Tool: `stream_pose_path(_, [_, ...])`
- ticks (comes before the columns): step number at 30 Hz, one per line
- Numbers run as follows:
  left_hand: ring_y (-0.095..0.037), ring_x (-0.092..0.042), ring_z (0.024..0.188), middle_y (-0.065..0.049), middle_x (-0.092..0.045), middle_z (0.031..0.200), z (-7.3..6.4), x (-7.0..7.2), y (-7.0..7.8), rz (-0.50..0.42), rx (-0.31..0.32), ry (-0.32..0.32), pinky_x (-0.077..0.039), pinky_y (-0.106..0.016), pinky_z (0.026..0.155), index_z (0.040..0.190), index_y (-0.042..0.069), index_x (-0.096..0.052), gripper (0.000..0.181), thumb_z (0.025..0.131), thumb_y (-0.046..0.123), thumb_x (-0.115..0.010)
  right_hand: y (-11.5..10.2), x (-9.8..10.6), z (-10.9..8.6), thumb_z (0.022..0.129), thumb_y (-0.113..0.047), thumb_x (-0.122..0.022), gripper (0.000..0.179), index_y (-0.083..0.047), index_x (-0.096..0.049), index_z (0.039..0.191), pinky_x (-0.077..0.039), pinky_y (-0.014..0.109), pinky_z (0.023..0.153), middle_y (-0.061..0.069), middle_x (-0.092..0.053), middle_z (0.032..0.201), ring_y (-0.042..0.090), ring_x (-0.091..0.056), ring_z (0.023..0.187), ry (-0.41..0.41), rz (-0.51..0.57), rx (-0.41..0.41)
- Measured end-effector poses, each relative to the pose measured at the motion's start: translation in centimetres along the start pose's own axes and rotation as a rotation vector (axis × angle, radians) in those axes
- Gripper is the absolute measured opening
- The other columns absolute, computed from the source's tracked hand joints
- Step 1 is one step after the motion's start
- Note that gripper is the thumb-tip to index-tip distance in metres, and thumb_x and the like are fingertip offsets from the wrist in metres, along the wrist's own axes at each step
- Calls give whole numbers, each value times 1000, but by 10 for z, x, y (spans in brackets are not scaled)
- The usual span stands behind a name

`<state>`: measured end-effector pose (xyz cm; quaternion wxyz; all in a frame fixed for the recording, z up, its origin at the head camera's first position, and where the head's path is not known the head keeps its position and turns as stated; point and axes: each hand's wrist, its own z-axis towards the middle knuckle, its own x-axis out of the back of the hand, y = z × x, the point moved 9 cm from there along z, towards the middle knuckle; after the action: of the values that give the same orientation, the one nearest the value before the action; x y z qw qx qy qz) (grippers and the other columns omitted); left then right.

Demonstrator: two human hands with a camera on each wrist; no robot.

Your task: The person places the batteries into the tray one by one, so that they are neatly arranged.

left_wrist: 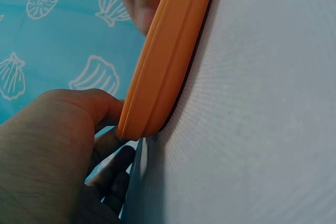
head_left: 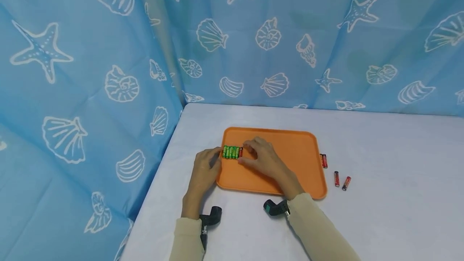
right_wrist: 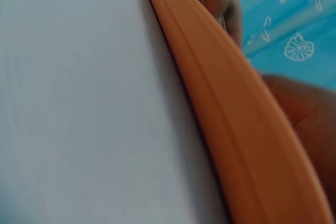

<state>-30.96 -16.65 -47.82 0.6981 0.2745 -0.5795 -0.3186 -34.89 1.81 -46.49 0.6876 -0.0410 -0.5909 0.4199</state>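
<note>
several green batteries (head_left: pixel 230 152) lay side by side in a tight row at the left end of an orange tray (head_left: pixel 290 160), each pointing away from the person, with a red battery (head_left: pixel 241 152) beside them at the row's right end. the tray was shallow, with rounded corners and a raised rim, and sat on a white table (head_left: pixel 380 196).

the right hand (head_left: pixel 266 158) reached over the tray, its thumb and forefinger bent and parted, their tips near the two ends of the red battery; whether they pinched it or had let go, i could not tell. the left hand (head_left: pixel 204 168) was at the tray's left rim, just beside the first green battery. its fingers were loosely bent, a gap showed between thumb and forefinger, and it seemed to hold nothing; in the left wrist view it met the edge of the tray.

loose red batteries (head_left: pixel 336 179) lay on the table to the right of the tray, the closest pair partly tucked behind its rim.
</note>
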Motion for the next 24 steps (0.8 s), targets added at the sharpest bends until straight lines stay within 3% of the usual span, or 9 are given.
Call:
stream_pose_path(11, [-28, -42, 133, -7, -61, 132, -2, 7, 4, -27, -22, 17, -32, -48, 115, 133, 15, -65, 36, 98, 11, -58, 17, 49, -27, 89, -34, -77, 43, -6, -68, 120, -42, 45, 89, 2, -57, 99, 21, -52, 93, 53, -89, 18])
stream_pose_path(16, [-29, -42, 134, -7, -60, 133, -2, 4, 5, -18, -13, 4, -32, -48, 115, 133, 14, -65, 36, 98, 11, -58, 40, 74, -48, 88, -29, -79, 41, -5, -68, 119, -45, 43, 84, 3, -56, 98, 22, -53, 93, 79, -96, -14])
stream_pose_path(24, [-31, -41, 135, -9, -60, 133, -2, -1, 8, -22, -21, -7, -31, -48, 115, 134, 13, -64, 36, 98, 11, -57, 93, 116, -92, 91, -23, -74, 38, -2, -65, 122, -33, 45, 84, 9, -58, 107, 29, -49, 102, 105, -114, -141])
